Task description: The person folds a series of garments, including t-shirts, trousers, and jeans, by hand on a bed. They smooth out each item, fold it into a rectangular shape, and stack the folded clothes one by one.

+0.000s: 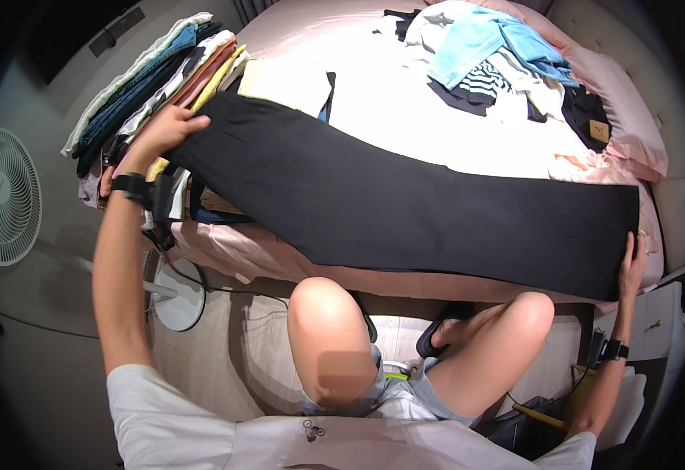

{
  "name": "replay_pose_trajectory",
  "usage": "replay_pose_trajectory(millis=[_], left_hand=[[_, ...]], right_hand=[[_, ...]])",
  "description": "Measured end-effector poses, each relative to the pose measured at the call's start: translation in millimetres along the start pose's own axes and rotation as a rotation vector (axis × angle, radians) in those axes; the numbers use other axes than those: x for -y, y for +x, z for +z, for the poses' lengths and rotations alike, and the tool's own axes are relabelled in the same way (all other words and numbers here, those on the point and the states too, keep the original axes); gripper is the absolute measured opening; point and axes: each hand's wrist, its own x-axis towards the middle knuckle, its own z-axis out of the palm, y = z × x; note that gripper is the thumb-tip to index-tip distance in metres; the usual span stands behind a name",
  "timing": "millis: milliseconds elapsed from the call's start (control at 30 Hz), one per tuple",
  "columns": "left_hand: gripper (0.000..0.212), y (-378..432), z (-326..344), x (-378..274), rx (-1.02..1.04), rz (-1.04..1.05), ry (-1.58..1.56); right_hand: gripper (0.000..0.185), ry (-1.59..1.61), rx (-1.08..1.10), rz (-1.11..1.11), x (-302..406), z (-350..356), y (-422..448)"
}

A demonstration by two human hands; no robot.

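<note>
Black trousers [436, 205], folded lengthwise, stretch across the near side of the bed. Their waist end is at the left, where my left hand [175, 130] grips the edge with thumb and fingers. At the right, my right hand [631, 270] is at the hem end, its fingers at the edge of the cloth and partly hidden by it. Just beyond my left hand lie stacks of folded clothes [142, 88], partly covered by the trousers. A loose heap with a light blue denim garment [477, 41] and a black-and-white striped garment [486, 79] lies farther back on the bed.
The bed has a pink sheet [219, 241] and a pink pillow [636, 117]. A white fan [4, 194] stands at the left, and a round white base [179, 296] is on the floor with a cable. A white drawer cabinet [642, 323] and a dark bag [519, 429] are at the right.
</note>
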Motion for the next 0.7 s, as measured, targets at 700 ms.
replay_pose_trajectory(millis=[700], left_hand=[[0.039,-59,-151,-174,-0.437,0.078,0.567]], right_hand=[[0.025,-0.065,0.909,-0.618,415,112,42]])
